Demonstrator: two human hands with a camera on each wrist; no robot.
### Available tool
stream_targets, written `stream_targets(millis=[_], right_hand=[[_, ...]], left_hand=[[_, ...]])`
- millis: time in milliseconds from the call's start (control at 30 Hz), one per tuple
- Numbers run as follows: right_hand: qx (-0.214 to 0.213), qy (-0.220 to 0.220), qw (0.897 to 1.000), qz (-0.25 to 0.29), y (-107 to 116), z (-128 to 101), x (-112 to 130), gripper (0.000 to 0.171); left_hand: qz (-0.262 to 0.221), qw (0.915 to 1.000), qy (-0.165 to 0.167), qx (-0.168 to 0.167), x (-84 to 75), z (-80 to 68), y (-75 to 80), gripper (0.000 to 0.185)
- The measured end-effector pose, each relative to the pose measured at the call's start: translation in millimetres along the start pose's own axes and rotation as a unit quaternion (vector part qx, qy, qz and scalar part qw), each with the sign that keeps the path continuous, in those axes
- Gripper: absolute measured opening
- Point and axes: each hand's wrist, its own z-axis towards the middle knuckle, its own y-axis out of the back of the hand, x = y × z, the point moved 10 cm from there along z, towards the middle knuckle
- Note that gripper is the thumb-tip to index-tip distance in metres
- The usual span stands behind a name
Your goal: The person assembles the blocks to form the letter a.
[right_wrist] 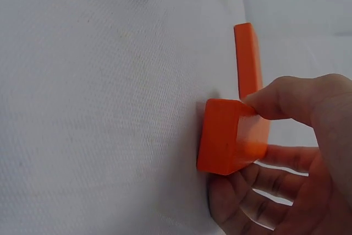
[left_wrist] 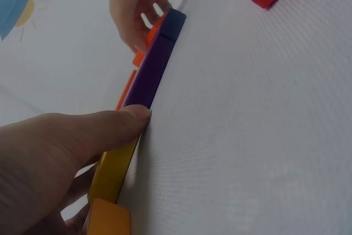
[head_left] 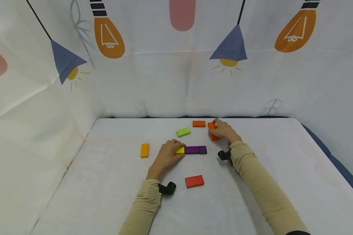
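Note:
My left hand [head_left: 171,151] pinches a yellow block [head_left: 180,150] at the left end of a flat row. A purple block [head_left: 192,149] and a darker purple block [head_left: 203,149] continue that row. In the left wrist view my thumb [left_wrist: 104,130] lies against the yellow block [left_wrist: 113,170] where it meets the purple block [left_wrist: 152,72]. My right hand [head_left: 220,130] grips an orange block [head_left: 213,131] standing on the white table [head_left: 111,182]. The right wrist view shows the thumb [right_wrist: 289,100] on top of this orange block [right_wrist: 228,136] and fingers under it.
A second orange block [head_left: 198,123] lies flat just left of my right hand. A green block [head_left: 183,132], an amber block [head_left: 144,150] and a red block [head_left: 194,181] lie scattered around. A printed cloth backdrop [head_left: 164,81] walls the table's back and sides.

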Motion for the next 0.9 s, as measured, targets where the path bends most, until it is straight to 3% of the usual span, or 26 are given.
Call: stream_targets(millis=[533, 900], right_hand=[[-0.006, 0.024, 0.999, 0.040, 5.5, 3.4, 0.8, 0.057], [-0.001, 0.042, 0.996, 0.081, 5.6, 8.7, 1.5, 0.058]], left_hand=[[0.003, 0.9998, -0.006, -0.018, -2.2, 4.4, 2.4, 0.035], [0.000, 0.9997, 0.014, -0.020, -1.9, 14.7, -0.7, 0.036]])
